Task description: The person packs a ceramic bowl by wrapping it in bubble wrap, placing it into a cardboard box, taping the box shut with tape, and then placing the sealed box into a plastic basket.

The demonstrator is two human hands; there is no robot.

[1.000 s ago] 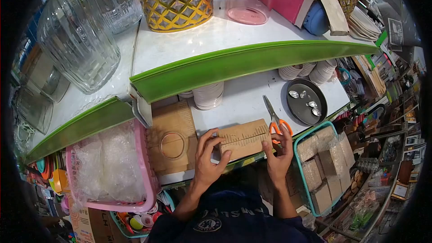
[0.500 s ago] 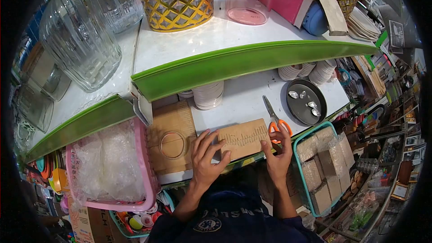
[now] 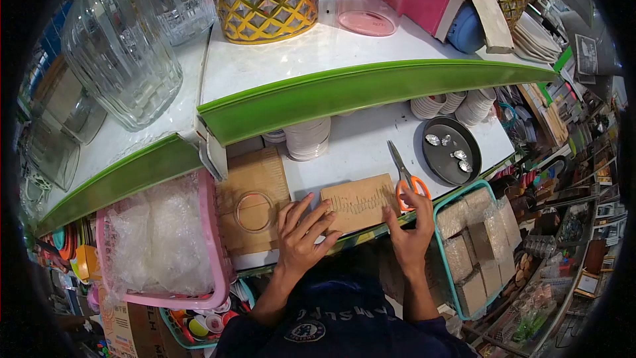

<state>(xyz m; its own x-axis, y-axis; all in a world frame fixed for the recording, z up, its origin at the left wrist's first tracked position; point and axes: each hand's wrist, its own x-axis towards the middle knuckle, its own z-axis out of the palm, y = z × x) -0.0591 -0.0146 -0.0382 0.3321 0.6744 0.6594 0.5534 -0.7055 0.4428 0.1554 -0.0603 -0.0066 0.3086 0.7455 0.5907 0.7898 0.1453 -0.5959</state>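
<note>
A rectangular cardboard piece (image 3: 358, 215) lies on the white shelf before me, with a band of short upright marks across it. My left hand (image 3: 303, 235) is at its left edge, fingers spread, holding nothing. My right hand (image 3: 412, 229) is at the other end, its thumb by the cardboard's right edge and its fingers apart. Scissors with orange handles (image 3: 399, 159) lie just beyond that hand, which overlaps the handles in this view. A roll of tape (image 3: 254, 212) rests on a larger cardboard sheet (image 3: 255, 171) left of my left hand.
A dark round pan (image 3: 440, 164) with several foil-wrapped bits sits behind the scissors. Stacked white cups (image 3: 307, 139) stand at the back. A green-edged upper shelf (image 3: 371, 89) overhangs. A pink basket (image 3: 222, 272) of bubble wrap is left; a teal basket (image 3: 442, 262) of wrapped boxes is right.
My left hand has slid slightly left and flattened, its fingertips drawing off the cardboard's left edge. My right hand has shifted a little, fingers still apart. The cardboard stays nearly in place.
</note>
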